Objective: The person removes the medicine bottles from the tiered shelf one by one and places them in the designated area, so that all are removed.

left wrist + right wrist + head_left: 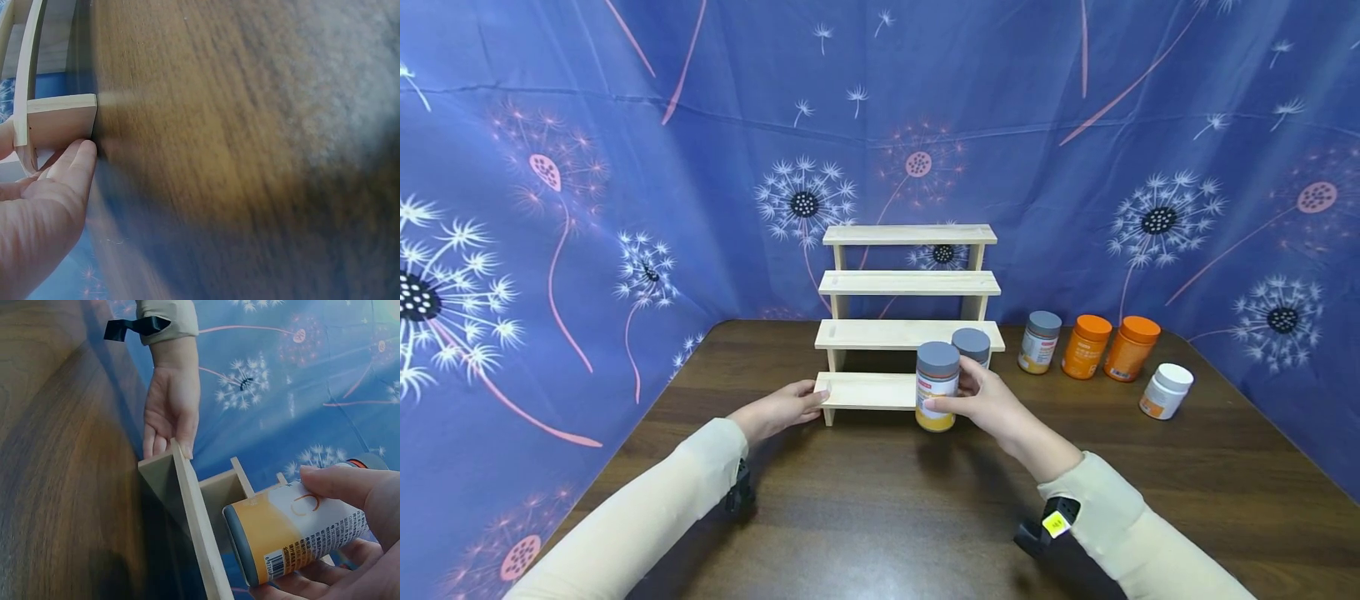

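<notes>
A tiered wooden display rack (910,335) stands on the table. At the left end of its lowest board, my left hand (786,408) grips the wood; the right wrist view shows the thumb over the board and the fingers by its end support. My right hand (992,404) holds a grey-capped supplement bottle (937,392) with a white and yellow label, just in front of the lowest board. In the right wrist view this bottle is tilted between thumb and fingers. Behind it a second grey-capped bottle (972,344) is at the rack's right end, partly hidden.
Right of the rack, on the brown table (865,517), stand another grey-capped bottle (1040,342), two orange bottles (1086,347) and a smaller white bottle (1166,391). A blue dandelion-print cloth (1030,167) hangs behind and at the sides.
</notes>
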A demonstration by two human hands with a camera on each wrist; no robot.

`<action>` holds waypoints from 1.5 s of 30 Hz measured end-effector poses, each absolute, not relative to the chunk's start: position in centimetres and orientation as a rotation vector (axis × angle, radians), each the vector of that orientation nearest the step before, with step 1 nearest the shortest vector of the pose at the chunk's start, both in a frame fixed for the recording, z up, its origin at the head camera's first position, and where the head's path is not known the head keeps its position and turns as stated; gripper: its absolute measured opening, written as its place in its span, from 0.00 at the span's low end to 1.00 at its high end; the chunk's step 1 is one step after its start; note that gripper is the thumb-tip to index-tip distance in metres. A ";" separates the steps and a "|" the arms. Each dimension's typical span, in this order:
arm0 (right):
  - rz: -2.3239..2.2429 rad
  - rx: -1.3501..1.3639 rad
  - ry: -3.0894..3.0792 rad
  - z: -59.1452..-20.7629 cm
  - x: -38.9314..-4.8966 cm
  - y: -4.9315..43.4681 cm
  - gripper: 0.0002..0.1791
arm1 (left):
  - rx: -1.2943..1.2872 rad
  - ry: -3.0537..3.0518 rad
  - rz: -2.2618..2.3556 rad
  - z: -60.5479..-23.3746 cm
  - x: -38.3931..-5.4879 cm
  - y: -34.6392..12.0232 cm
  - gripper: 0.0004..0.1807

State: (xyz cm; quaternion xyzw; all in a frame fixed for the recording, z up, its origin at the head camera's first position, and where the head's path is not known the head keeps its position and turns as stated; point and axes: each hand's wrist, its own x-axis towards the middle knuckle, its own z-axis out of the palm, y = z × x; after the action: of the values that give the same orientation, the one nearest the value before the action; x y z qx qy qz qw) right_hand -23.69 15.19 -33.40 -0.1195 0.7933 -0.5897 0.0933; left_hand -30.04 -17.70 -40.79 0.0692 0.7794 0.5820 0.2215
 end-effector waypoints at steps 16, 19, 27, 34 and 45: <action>-1.716 -0.319 2.415 -34.0 -23.3 18.0 0.42 | 0.220 2.154 1.603 -40.7 -30.0 -17.7 0.32; -1.712 -0.310 2.408 -34.1 -23.2 18.5 0.43 | 0.209 2.154 1.610 -40.8 -30.0 -17.6 0.33; -1.749 -0.338 2.393 -34.4 -22.6 19.8 0.42 | 0.185 2.161 1.606 -40.7 -30.1 -17.5 0.32; -1.760 -0.347 2.405 -34.1 -22.4 21.6 0.41 | 0.192 2.165 1.605 -40.9 -30.2 -17.6 0.31; -1.753 -0.274 2.481 -34.2 -22.4 24.2 0.40 | 0.202 2.164 1.629 -40.9 -30.1 -17.5 0.30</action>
State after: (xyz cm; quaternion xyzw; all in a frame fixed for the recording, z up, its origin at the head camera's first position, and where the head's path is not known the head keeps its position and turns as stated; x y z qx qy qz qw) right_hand -22.44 24.22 -34.20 -0.0896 0.8126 -0.5740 0.0456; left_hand -30.07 -17.48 -40.94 0.0725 0.7788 0.5862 0.2114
